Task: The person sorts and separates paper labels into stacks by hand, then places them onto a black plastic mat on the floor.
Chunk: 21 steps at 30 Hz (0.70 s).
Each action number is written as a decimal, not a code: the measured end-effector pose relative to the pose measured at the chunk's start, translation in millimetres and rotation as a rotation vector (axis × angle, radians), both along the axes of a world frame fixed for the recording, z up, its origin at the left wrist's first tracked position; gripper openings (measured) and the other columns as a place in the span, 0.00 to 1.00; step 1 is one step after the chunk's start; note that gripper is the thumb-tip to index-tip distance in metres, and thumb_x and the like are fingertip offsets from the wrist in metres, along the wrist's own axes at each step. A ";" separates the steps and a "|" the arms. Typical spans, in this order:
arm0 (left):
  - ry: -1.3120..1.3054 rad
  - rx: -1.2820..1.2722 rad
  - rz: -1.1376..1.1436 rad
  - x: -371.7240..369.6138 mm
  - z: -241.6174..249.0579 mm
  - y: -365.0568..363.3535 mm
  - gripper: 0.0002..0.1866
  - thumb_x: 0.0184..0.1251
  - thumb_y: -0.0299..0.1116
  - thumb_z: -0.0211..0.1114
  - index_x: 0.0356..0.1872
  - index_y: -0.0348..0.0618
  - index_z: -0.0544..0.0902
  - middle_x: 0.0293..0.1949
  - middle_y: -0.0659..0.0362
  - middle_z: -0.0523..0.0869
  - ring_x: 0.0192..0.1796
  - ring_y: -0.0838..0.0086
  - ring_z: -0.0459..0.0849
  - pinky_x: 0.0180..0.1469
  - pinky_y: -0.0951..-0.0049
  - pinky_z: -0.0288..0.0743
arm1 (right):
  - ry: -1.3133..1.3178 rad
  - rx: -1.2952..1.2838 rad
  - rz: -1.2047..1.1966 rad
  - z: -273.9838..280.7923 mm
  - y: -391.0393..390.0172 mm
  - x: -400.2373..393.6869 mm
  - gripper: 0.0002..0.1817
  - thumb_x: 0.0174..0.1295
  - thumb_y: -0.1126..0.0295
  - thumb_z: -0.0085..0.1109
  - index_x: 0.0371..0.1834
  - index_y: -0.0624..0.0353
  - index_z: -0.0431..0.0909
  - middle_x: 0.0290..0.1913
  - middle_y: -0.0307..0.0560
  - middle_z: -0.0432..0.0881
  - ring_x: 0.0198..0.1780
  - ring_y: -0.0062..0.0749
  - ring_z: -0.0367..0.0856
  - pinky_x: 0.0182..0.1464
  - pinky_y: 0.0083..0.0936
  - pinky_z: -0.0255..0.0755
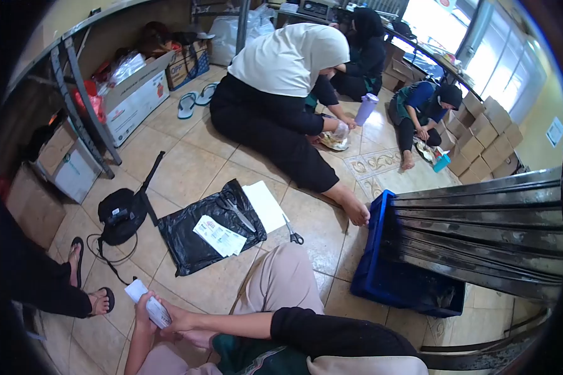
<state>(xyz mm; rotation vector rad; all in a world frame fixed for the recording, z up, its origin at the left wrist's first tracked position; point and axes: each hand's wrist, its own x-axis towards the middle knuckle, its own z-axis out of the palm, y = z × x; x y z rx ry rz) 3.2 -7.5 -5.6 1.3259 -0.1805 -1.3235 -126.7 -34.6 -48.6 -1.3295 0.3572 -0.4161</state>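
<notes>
Both my hands are close together at the lower left of the view, around a small stack of white printed papers [135,289]. My left hand [145,312] grips the stack from its left side. Fingers of my right hand [176,317] wrap its lower right end. Ahead of them, a black plastic bag [181,250] lies flat on the tiled floor, with more printed white slips [218,237] and a pair of scissors [241,215] on it. A white sheet [264,206] sits beside the bag, and black-handled scissors [296,237] lie at its edge.
A black pouch [119,215] with a strap is left of the bag. A person in black trousers [269,131] sits ahead; others sit behind. A person's sandalled feet [99,301] are at left. A blue crate [372,275] stands right, near metal slats [481,219].
</notes>
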 end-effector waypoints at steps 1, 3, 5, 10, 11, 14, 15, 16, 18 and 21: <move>0.060 -0.026 0.011 -1.8 3.4 -0.3 0.19 0.53 0.34 0.66 0.46 0.44 0.71 0.29 0.60 0.76 0.33 0.73 0.77 0.37 0.74 0.75 | 0.019 0.047 0.063 -0.2 -3.7 -1.5 0.61 0.39 0.63 0.74 0.70 0.70 0.37 0.66 0.61 0.57 0.68 0.41 0.55 0.68 0.29 0.50; 0.116 -0.050 0.013 -0.2 1.4 -1.3 0.21 0.53 0.34 0.65 0.47 0.45 0.70 0.29 0.61 0.76 0.34 0.73 0.77 0.37 0.73 0.75 | 0.088 0.087 0.073 -0.9 -8.8 -5.9 0.57 0.39 0.65 0.73 0.69 0.69 0.44 0.62 0.57 0.63 0.64 0.39 0.61 0.65 0.28 0.55; 0.192 -0.039 -0.006 10.0 -12.8 1.3 0.20 0.55 0.37 0.63 0.47 0.45 0.70 0.29 0.59 0.76 0.33 0.71 0.77 0.38 0.71 0.74 | 0.104 0.053 0.136 -0.9 -13.1 -8.5 0.51 0.42 0.62 0.72 0.67 0.67 0.49 0.61 0.56 0.65 0.62 0.38 0.64 0.63 0.27 0.58; 0.239 -0.086 -0.048 9.5 -1.2 -1.6 0.19 0.59 0.42 0.59 0.48 0.45 0.70 0.30 0.57 0.76 0.35 0.69 0.77 0.40 0.70 0.73 | -0.130 0.591 0.177 7.0 -21.6 -23.0 0.32 0.56 0.56 0.64 0.58 0.63 0.65 0.53 0.48 0.73 0.57 0.30 0.69 0.59 0.26 0.63; 0.213 -0.134 -0.011 10.8 -2.5 -1.7 0.19 0.60 0.43 0.58 0.48 0.44 0.70 0.30 0.56 0.76 0.35 0.69 0.77 0.41 0.70 0.73 | -0.207 0.936 0.283 -3.8 -26.1 -24.1 0.27 0.59 0.54 0.61 0.55 0.61 0.69 0.51 0.46 0.76 0.55 0.27 0.70 0.57 0.26 0.64; 0.066 -0.234 0.032 0.9 12.9 -5.8 0.21 0.62 0.42 0.55 0.52 0.42 0.69 0.33 0.57 0.76 0.40 0.69 0.76 0.46 0.71 0.70 | -0.166 1.049 0.222 -20.0 -14.2 -21.1 0.23 0.62 0.52 0.56 0.52 0.57 0.73 0.48 0.40 0.79 0.52 0.23 0.73 0.56 0.28 0.66; 0.036 -0.255 0.048 0.9 10.4 -5.4 0.22 0.62 0.42 0.55 0.54 0.42 0.68 0.35 0.57 0.76 0.41 0.69 0.76 0.48 0.71 0.69 | -0.165 1.167 0.177 -22.1 -8.9 -19.8 0.23 0.63 0.51 0.55 0.53 0.56 0.72 0.50 0.39 0.78 0.52 0.23 0.73 0.56 0.29 0.66; 0.033 -0.249 0.054 0.1 8.0 -5.5 0.22 0.62 0.42 0.55 0.54 0.42 0.68 0.35 0.57 0.76 0.41 0.69 0.76 0.48 0.71 0.69 | -0.164 1.174 0.183 -11.6 -6.6 -21.9 0.23 0.63 0.51 0.55 0.53 0.56 0.72 0.50 0.39 0.78 0.52 0.23 0.73 0.56 0.29 0.66; -0.124 -0.248 0.066 -0.1 10.8 -9.5 0.18 0.62 0.45 0.53 0.46 0.42 0.71 0.39 0.58 0.77 0.43 0.71 0.75 0.49 0.68 0.69 | -0.283 1.321 0.207 3.3 -3.9 -19.6 0.22 0.65 0.52 0.51 0.54 0.56 0.72 0.51 0.39 0.78 0.52 0.26 0.74 0.56 0.30 0.66; -0.141 -0.327 0.046 -8.6 19.5 -12.6 0.19 0.63 0.44 0.52 0.49 0.42 0.70 0.41 0.58 0.77 0.46 0.70 0.75 0.52 0.69 0.67 | -0.470 1.332 0.244 2.7 -6.5 -6.4 0.21 0.66 0.54 0.49 0.56 0.56 0.71 0.53 0.41 0.78 0.52 0.29 0.75 0.55 0.29 0.67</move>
